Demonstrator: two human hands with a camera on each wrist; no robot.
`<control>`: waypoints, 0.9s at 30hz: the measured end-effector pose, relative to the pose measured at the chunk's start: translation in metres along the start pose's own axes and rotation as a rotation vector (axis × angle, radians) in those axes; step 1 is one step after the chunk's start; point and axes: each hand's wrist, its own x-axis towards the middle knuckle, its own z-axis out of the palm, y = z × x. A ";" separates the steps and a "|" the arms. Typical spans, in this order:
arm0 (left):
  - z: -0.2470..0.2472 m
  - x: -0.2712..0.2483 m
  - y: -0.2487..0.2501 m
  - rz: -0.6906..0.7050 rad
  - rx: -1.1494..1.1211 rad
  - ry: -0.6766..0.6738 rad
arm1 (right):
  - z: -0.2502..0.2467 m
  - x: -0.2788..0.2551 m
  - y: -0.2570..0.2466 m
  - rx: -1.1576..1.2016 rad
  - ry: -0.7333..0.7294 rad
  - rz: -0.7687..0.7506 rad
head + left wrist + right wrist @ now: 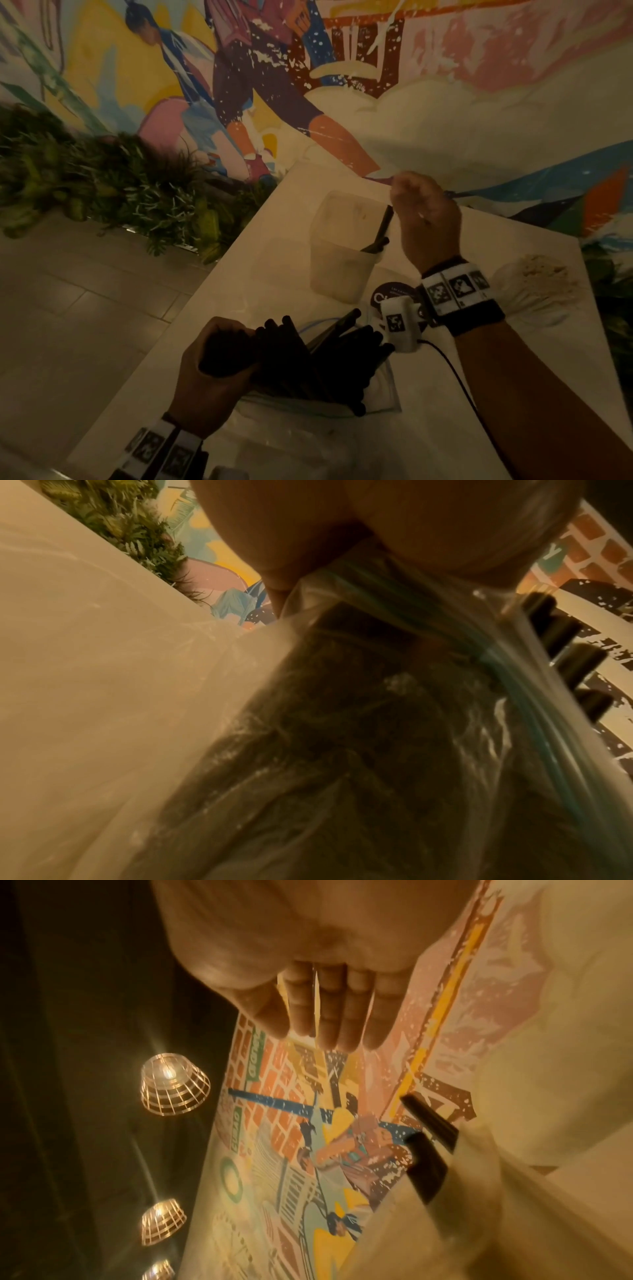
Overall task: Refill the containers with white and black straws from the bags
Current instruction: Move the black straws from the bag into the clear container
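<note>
A clear zip bag (342, 397) of black straws (294, 356) lies on the white table (274, 212). My left hand (222, 359) grips the bag's mouth, fingers curled round the bundled straw ends. In the left wrist view the bag (342, 723) fills the frame, with straw tips (561, 631) poking out past its blue zip. A translucent square container (342, 246) stands farther back with a few black straws (380, 233) leaning in it. My right hand (411, 195) hovers just above its right rim. Its fingers (335, 1015) are straight and empty above the straws (428, 1164).
A round dark coaster (387, 291) lies in front of the container. Crumpled whitish plastic (537, 284) sits at the table's right. The table's left edge drops to a tiled floor beside a planter of greenery (113, 185). A painted mural wall rises behind the table.
</note>
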 end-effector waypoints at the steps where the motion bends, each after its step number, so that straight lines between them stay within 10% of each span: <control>1: 0.000 0.000 0.000 0.000 0.006 0.001 | -0.012 -0.003 -0.005 0.046 0.012 -0.002; 8: 0.003 -0.002 -0.003 -0.009 0.021 -0.031 | -0.071 -0.086 -0.022 0.408 -0.524 0.302; 27: 0.003 -0.001 -0.006 -0.004 -0.046 -0.027 | -0.016 -0.180 -0.042 0.293 -0.448 0.259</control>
